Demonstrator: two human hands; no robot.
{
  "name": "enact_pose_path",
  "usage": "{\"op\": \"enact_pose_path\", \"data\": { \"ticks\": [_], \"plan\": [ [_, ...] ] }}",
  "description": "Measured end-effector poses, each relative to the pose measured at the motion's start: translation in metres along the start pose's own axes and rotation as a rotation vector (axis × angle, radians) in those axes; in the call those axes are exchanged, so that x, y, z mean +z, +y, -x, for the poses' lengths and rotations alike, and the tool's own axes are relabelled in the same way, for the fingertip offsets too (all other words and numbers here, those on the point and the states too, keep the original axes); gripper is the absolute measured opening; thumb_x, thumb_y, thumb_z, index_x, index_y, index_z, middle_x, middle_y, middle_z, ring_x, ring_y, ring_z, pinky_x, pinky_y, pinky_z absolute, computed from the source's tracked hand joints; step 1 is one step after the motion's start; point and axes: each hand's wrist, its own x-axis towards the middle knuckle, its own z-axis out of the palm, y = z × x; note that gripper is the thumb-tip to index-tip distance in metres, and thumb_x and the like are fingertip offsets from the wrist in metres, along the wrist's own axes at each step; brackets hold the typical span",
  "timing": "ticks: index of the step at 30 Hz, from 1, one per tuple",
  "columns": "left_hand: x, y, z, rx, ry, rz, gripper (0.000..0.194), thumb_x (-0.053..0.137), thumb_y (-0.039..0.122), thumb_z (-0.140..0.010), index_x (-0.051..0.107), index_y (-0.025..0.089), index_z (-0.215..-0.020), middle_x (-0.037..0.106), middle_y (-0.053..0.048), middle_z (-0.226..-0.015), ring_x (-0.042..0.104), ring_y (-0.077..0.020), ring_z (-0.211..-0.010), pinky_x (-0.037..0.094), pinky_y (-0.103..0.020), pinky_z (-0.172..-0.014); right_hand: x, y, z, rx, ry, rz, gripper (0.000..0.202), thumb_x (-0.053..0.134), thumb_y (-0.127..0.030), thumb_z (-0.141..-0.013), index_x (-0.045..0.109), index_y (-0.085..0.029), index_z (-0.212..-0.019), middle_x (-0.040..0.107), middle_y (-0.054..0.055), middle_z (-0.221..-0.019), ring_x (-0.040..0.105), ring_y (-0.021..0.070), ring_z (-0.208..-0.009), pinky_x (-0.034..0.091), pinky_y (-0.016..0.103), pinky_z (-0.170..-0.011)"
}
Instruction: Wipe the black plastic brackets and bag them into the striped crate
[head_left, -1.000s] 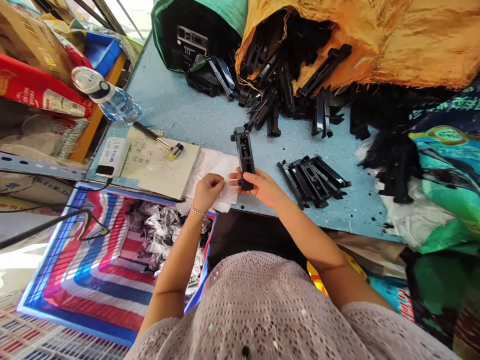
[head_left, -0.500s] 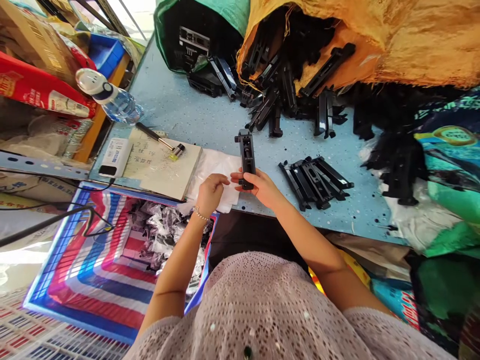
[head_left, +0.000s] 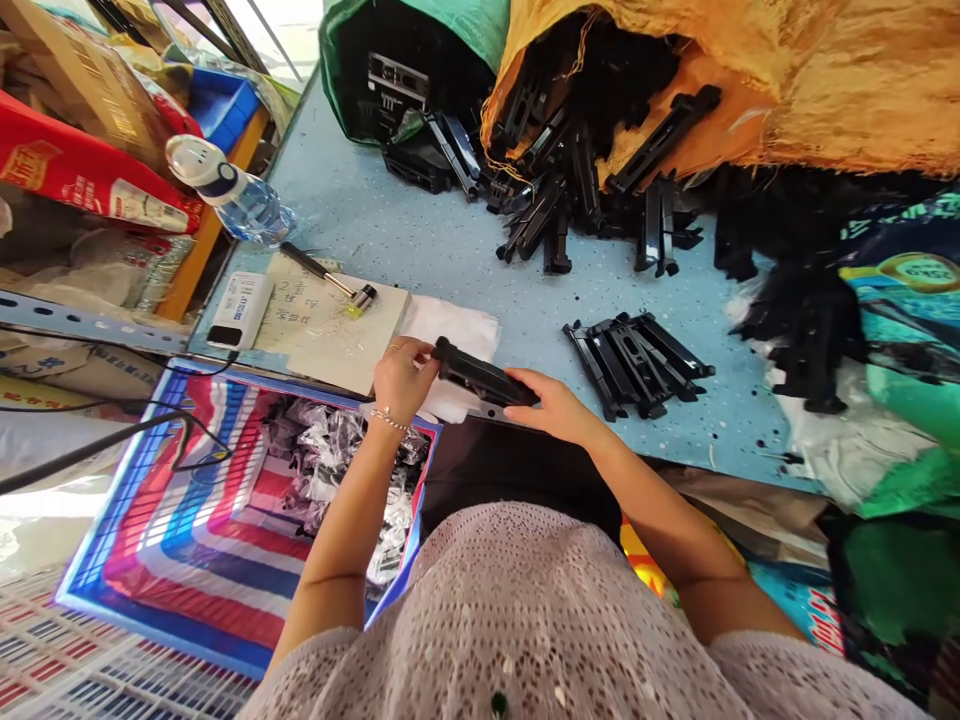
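Observation:
A long black plastic bracket (head_left: pixel 484 376) is held level between my two hands, over the table's front edge. My left hand (head_left: pixel 403 380) pinches its left end. On its right end, the fingers of my right hand (head_left: pixel 553 405) are closed. Under and behind the bracket lie thin white plastic bags (head_left: pixel 454 325). To the right, a row of several similar black brackets (head_left: pixel 637 362) rests on the blue speckled table (head_left: pixel 420 240). More loose black brackets (head_left: pixel 559 205) spill from an orange woven sack (head_left: pixel 817 85) at the back.
At the left are a cardboard sheet (head_left: pixel 330 345), a screwdriver (head_left: pixel 322 270), a white device (head_left: pixel 241 310) and a water bottle (head_left: pixel 251 205). Below stands a blue basket (head_left: pixel 172 640) with bagged parts (head_left: pixel 330 455) in a striped liner. A green sack (head_left: pixel 334 90) lies at the back.
The bracket has turned from upright to lying crosswise. My left hand, apart from it before, now grips its left end. My right hand has shifted right and slightly down.

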Motion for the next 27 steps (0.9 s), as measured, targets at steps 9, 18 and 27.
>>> {"op": "enact_pose_path", "data": {
  "ticks": [9,18,27],
  "plan": [
    [-0.015,0.001,0.010,0.176,-0.152,-0.040,0.042,0.046,0.005,-0.085,0.075,0.019,-0.112,0.069,-0.009,-0.129,0.068,-0.0225,-0.115,0.055,-0.038,-0.104,-0.016,0.002,0.012,0.073,-0.075,0.099,0.050,0.073,-0.038,-0.086,0.068,-0.024,-0.134,0.071,0.007,-0.132,0.068,0.0309,-0.119,0.052,0.050,-0.105],
    [-0.009,0.007,0.026,0.125,-0.243,-0.125,0.069,0.049,0.005,-0.085,0.044,0.014,-0.153,0.044,-0.020,-0.159,0.068,-0.0263,-0.118,0.061,-0.039,-0.099,0.000,-0.009,0.003,0.301,-0.048,-0.346,0.048,0.065,-0.048,-0.087,0.068,-0.015,-0.122,0.070,0.007,-0.092,0.064,0.0140,-0.064,0.051,0.026,-0.052],
    [-0.006,0.049,0.049,0.483,-0.331,0.220,0.078,0.042,0.001,-0.088,0.028,0.024,-0.162,0.042,-0.017,-0.159,0.050,-0.0264,-0.144,0.052,-0.044,-0.115,0.023,-0.017,-0.004,0.026,0.190,0.201,0.065,0.074,-0.030,-0.084,0.054,-0.021,-0.145,0.061,0.016,-0.145,0.059,0.0363,-0.132,0.047,0.056,-0.112]
  ]
}}
